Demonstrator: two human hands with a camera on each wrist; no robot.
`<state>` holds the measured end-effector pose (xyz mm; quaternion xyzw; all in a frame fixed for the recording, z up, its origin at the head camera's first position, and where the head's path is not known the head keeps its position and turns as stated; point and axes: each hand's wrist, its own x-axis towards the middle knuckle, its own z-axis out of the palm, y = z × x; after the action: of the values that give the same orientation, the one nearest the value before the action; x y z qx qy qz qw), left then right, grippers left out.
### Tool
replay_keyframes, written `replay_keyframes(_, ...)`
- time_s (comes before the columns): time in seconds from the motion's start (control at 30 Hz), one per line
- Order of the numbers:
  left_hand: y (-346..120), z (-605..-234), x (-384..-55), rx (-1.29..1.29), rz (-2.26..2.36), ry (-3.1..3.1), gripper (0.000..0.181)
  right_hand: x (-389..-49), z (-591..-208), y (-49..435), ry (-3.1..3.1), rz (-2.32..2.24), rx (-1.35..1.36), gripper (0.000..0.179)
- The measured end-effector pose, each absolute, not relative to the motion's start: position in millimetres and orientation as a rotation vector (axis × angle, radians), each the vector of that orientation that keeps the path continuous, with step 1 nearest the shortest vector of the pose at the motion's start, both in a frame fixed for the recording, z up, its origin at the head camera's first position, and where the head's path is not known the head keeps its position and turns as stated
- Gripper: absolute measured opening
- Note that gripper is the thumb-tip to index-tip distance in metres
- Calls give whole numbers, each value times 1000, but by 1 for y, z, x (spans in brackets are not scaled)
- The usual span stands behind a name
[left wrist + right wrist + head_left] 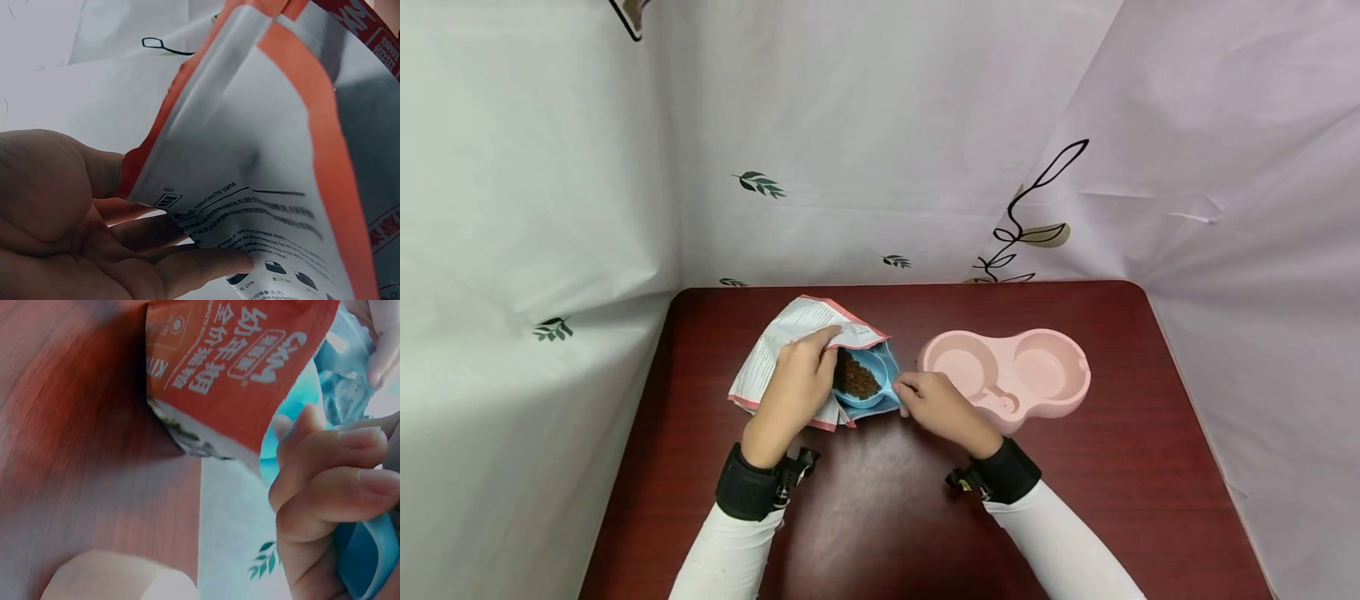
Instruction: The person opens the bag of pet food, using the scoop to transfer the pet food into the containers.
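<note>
A white and red pet food bag (797, 325) lies on the table with its mouth turned to the right. My left hand (801, 375) grips the bag by the edge of its mouth, fingers against the printed white side (250, 175). In the mouth sits a light blue scoop (877, 363) with brown kibble (855, 379) in it. My right hand (943, 407) holds the scoop's blue handle (369, 559) in curled fingers. The bag's red front (231, 369) shows in the right wrist view. How much kibble is deeper in the bag is hidden.
A pink double bowl (1004, 343) with two round hollows and a small spoon-shaped recess stands right of the bag, close to my right hand. The dark red table (880, 517) ends at the back against a white cloth (880, 125) with leaf prints.
</note>
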<state>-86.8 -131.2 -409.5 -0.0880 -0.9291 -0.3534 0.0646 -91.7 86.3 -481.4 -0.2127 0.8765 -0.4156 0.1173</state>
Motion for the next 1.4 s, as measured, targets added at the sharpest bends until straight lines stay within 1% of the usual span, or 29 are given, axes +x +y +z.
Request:
replay_keyframes(0.17,-133,-408,-87,-247,-1071,-2820,33,-87,-490,97,2610,-1285,-689,30)
replay_keyframes(0.37,-135,-406,-86,-217,-1094,-2850,34,-80,-512,105,2627,-1373,-743,33)
replay_keyframes(0.6,-135,-407,-86,-218,-1116,-2856,35,-73,-525,106,2588,-1462,-710,28)
replay_keyframes(0.9,-132,-407,-87,-236,-1113,-2854,34,-66,-506,125,2617,-1452,-744,28)
replay_keyframes(1.13,-133,-406,-89,-211,-1091,-2850,35,-54,-486,167,2683,-1418,-679,22)
replay_keyframes(1.3,-134,-407,-89,-205,-1084,-2842,34,-50,-481,200,2672,-1371,-577,25)
replay_keyframes(1.4,-135,-407,-89,-208,-1081,-2835,33,-50,-481,217,2709,-1306,-569,25)
